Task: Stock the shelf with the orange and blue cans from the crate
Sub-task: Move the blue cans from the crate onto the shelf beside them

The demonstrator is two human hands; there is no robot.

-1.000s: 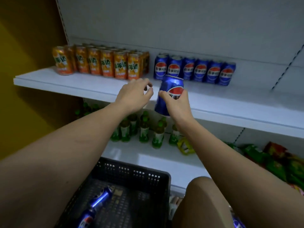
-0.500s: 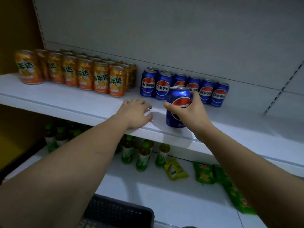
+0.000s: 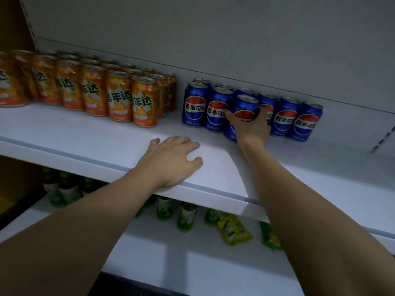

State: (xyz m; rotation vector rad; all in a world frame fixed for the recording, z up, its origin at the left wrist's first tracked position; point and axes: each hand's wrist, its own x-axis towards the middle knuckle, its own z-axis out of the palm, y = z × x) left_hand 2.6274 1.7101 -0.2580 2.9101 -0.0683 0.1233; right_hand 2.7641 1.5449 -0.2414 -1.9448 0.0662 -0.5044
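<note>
The right hand (image 3: 251, 127) has pushed its blue can (image 3: 243, 113) back from the shelf (image 3: 89, 133) edge into the blue row (image 3: 284, 117), fingers still wrapped round it; left hand (image 3: 172, 160) lies flat, empty (release comes next, I judge)

Orange cans (image 3: 119, 97): orange bodies, white-and-green characters, silver tops. Blue cans (image 3: 286, 116): deep blue, round red-white-blue emblem with white characters, silver tops. Held blue can (image 3: 245, 107) in right hand (image 3: 253, 127): same blue, red emblem part showing. Shelf (image 3: 85, 135): white; back panel (image 3: 213, 39) pale grey. Bottles below (image 3: 186, 214): green with pale labels. Packets (image 3: 234, 230): yellow-green.
</note>
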